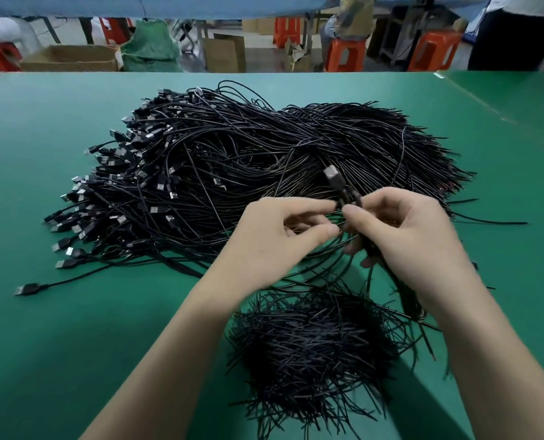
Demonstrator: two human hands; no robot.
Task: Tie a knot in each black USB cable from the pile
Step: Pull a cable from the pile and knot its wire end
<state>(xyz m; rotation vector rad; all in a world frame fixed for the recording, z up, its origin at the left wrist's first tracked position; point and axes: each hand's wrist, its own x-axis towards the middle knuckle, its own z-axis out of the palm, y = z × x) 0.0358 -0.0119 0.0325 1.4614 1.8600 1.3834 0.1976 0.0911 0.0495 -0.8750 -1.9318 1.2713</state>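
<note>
1. the right hand (404, 236) grips one black cable (343, 193) just below its plug, thumb on top and fingers curled under it; the plug sticks up and away from the person.
2. the left hand (277, 236) meets it from the other side, fingers curled, with the forefinger tip and thumb pinching the same cable beside the right thumb.
3. the held cable sits above the near edge of the big pile (220, 160), and its loose length hangs from under the right hand towards the person.
4. the big pile of black cables lies in the middle of the green table (74, 344), plugs bunched on its left side and bare ends fanned out to the right.
5. a small heap (315, 350) of short black strands lies nearer the person, between the two forearms.
6. beyond the table stand orange stools (343, 55), a cardboard box (70, 57) and a green sack (150, 46).
</note>
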